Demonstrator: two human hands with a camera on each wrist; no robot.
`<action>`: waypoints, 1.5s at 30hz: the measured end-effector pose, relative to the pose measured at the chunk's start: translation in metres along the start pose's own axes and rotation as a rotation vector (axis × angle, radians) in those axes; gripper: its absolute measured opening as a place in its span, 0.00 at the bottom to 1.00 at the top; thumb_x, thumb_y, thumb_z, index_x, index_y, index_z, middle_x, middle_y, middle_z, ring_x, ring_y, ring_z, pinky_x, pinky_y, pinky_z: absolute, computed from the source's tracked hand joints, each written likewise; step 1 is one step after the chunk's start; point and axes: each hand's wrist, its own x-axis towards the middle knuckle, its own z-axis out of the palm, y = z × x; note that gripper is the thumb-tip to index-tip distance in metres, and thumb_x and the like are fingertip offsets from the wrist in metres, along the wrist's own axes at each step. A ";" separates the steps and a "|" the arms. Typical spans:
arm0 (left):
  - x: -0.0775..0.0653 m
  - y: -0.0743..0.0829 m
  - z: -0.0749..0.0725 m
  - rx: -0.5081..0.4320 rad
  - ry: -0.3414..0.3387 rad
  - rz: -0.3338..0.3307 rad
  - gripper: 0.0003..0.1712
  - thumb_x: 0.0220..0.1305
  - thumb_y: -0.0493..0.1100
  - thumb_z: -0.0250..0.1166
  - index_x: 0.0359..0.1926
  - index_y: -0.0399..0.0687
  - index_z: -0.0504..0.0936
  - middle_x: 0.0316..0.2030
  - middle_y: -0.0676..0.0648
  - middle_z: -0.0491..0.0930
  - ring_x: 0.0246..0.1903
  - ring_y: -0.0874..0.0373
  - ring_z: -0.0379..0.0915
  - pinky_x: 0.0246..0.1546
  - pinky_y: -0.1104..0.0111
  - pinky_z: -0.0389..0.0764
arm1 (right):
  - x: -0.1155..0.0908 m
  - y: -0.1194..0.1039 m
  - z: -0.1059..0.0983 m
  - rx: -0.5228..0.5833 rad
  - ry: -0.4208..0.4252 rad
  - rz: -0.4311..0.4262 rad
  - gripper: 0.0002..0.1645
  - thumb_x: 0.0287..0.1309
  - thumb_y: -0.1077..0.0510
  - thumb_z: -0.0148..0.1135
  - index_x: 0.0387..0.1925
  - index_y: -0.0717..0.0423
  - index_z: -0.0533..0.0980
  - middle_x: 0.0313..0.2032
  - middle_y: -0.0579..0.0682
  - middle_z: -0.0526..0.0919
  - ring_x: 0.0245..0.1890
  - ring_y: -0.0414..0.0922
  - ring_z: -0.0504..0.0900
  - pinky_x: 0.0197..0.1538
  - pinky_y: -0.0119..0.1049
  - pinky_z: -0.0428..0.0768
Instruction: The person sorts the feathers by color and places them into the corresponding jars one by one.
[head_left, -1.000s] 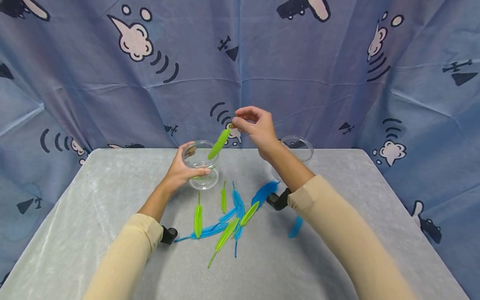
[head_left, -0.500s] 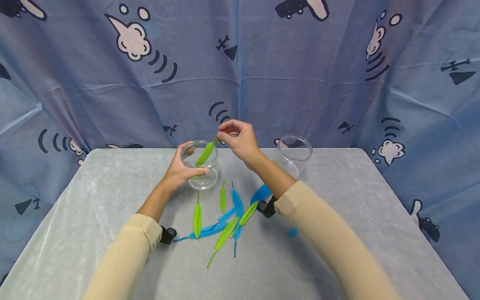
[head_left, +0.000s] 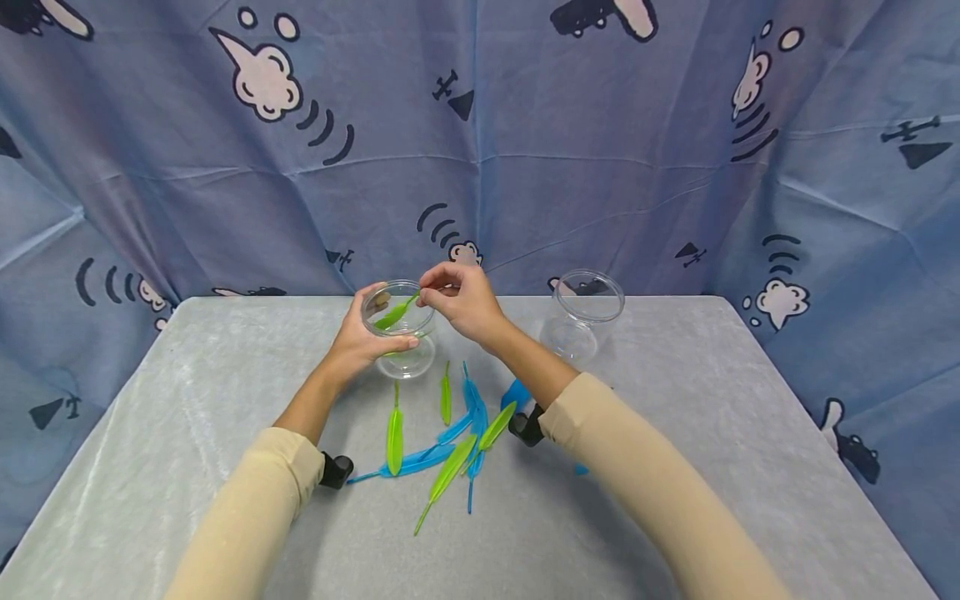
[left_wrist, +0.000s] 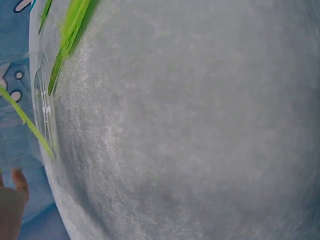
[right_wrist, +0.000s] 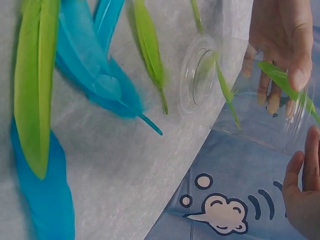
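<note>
My left hand (head_left: 358, 333) grips a clear plastic jar (head_left: 405, 358) near its rim, thumb in front and fingers behind. Between thumb and fingertips my right hand (head_left: 463, 302) pinches the stem of a green feather (head_left: 395, 315), whose vane hangs inside the jar's mouth. Through the jar wall in the right wrist view, another green feather (right_wrist: 227, 95) stands inside, lower than the pinched green feather (right_wrist: 280, 80). On the table below lie several green feathers (head_left: 395, 437) and blue feathers (head_left: 420, 461), some crossing each other.
A second clear jar (head_left: 570, 333) stands at the back right, partly behind my right forearm. The grey table (head_left: 187, 400) ends at a blue patterned curtain (head_left: 480, 125). My right sleeve hides part of a blue feather (head_left: 516, 393).
My right hand has moved left and down, bringing the green feather from above the rim into the jar's mouth. The left hand and jar stay in nearly the same place.
</note>
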 end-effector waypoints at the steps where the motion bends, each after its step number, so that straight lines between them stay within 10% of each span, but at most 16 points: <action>1: 0.002 -0.004 0.000 0.000 0.002 0.002 0.58 0.52 0.36 0.77 0.76 0.45 0.49 0.73 0.36 0.56 0.73 0.47 0.51 0.72 0.51 0.53 | 0.000 0.000 0.000 -0.015 -0.009 0.000 0.07 0.63 0.70 0.62 0.42 0.70 0.80 0.37 0.58 0.84 0.38 0.52 0.87 0.48 0.37 0.83; 18: 0.008 -0.019 -0.001 0.002 0.038 0.040 0.59 0.48 0.35 0.79 0.75 0.46 0.52 0.71 0.37 0.59 0.71 0.47 0.54 0.71 0.50 0.56 | -0.013 0.007 -0.017 -0.040 -0.057 -0.007 0.07 0.62 0.69 0.64 0.42 0.66 0.80 0.40 0.61 0.85 0.39 0.50 0.86 0.48 0.38 0.82; 25: 0.006 -0.012 0.001 0.028 0.039 0.022 0.60 0.47 0.37 0.80 0.75 0.48 0.53 0.71 0.37 0.59 0.71 0.48 0.54 0.71 0.51 0.55 | -0.029 0.026 -0.042 -0.045 -0.077 0.120 0.10 0.62 0.68 0.64 0.45 0.67 0.80 0.41 0.60 0.85 0.38 0.47 0.86 0.48 0.37 0.83; 45: 0.005 -0.014 -0.002 0.027 0.025 0.002 0.61 0.48 0.38 0.80 0.77 0.52 0.50 0.73 0.41 0.58 0.73 0.49 0.51 0.72 0.51 0.53 | -0.090 0.061 -0.093 -0.181 -0.456 0.304 0.19 0.62 0.67 0.65 0.53 0.71 0.76 0.45 0.63 0.86 0.45 0.48 0.86 0.46 0.34 0.83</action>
